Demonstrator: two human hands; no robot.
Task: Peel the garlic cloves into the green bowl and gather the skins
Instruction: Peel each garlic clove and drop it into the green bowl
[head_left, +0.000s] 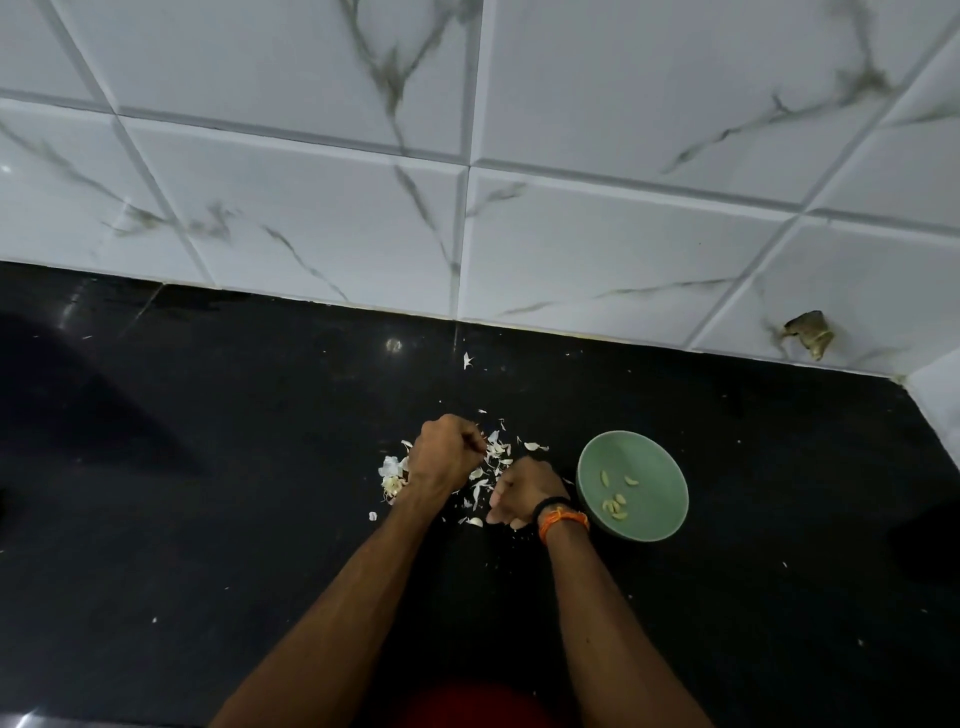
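The black countertop (208, 467) meets a white marble-patterned tiled wall (571, 208) at the rear. The green bowl (655, 462) stands on the counter just to the right of the right hand and holds several peeled garlic cloves (614, 503), lying loose on its floor. The left hand (448, 456) is over the counter with its fingers curled inward; something small seems pinched at the fingertips, but it cannot be made out. The right hand (524, 493) sits nearer the person, fingers likewise curled under — whether it holds a clove cannot be told. The right wrist carries a black band and an orange thread bracelet (563, 521). Pale garlic skins (493, 457) lie scattered on the counter between and around both hands, not in one heap — a single flake (467, 359) lies well apart, nearer the wall. Just beside the left hand, on its left, lies a clump of unpeeled garlic (390, 475). One tile near the right corner shows a chipped, brownish patch (810, 332).
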